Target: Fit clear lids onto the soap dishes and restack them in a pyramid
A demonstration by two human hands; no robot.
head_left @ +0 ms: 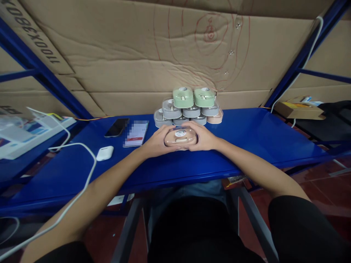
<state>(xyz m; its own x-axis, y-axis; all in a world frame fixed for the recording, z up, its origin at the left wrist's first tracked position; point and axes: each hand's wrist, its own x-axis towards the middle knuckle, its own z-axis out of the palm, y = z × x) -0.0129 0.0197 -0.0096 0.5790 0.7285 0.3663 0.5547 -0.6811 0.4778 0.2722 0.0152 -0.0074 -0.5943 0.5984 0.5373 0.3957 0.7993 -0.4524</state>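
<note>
Between my two hands is a pink box with a clear lid (179, 136), a white round sticker on its top and a small latch at its front. My left hand (157, 141) wraps round its left end, and my right hand (204, 137) wraps round its right end. Just behind it rises a stack of similar boxes: two green boxes (183, 98) on top, several grey boxes (172, 109) below, and a pink box (215, 117) at the bottom right. My hands hide part of the bottom row.
Left on the blue shelf (241, 135) lie a black phone (117, 128), a phone with a lit screen (136, 134) and a white earbud case (105, 153). A white cable (91, 168) crosses my left arm. Cardboard (123, 47) closes the back between blue posts.
</note>
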